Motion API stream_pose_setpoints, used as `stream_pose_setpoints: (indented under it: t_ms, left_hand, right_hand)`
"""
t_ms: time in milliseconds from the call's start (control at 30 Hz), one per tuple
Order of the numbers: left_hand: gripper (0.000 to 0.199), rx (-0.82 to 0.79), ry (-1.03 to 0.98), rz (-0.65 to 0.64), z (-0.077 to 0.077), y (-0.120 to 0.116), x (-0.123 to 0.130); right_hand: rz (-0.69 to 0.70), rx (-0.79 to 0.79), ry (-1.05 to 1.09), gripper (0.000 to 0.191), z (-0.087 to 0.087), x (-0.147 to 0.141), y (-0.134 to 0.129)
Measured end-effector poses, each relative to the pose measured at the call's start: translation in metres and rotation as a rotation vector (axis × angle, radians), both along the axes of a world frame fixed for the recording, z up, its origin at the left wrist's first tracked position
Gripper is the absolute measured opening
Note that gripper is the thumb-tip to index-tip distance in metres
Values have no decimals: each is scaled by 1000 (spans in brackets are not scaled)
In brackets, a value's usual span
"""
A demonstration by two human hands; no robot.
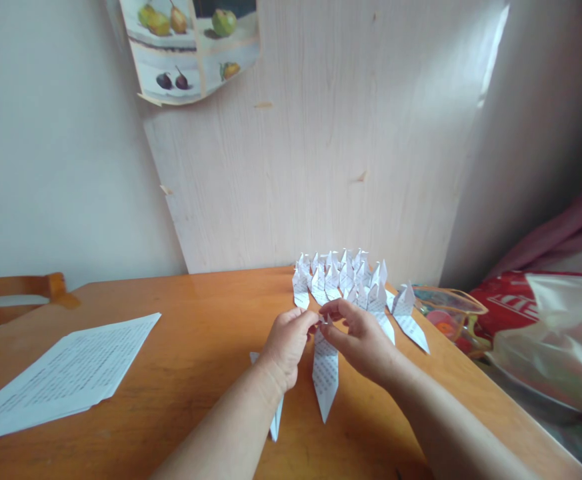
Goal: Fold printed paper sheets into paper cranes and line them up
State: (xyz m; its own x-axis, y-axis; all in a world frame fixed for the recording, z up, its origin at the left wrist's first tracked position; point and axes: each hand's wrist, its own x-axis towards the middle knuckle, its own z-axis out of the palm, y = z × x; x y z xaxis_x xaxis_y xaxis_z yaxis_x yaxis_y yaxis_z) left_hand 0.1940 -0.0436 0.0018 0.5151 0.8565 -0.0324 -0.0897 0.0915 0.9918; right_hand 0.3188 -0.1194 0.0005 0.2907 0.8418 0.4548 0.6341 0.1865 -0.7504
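Observation:
My left hand and my right hand meet near the middle of the wooden table. Both are closed on the top of one folded printed paper piece, whose pointed end hangs toward me. Another narrow folded paper lies partly hidden beneath my left wrist. Just beyond my hands stand several folded paper figures in rows, and one more paper figure sits apart at their right.
A stack of printed sheets lies at the left. Behind the table leans a pale board with fruit pictures on it. Plastic bags are beyond the right edge, and a wooden chair is at the far left.

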Motion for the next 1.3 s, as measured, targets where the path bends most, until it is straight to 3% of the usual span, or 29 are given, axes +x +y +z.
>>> stream_pose_setpoints:
  t_ms: [600,1300]
  left_hand:
    - [16,-253,-77,-67,-3,5,0]
    - [19,-272,-74,-130,-8,10,1]
  right_hand:
    - [-10,-41,28,7,-2,0,0]
    - [-10,-48,53,10,-4,3,1]
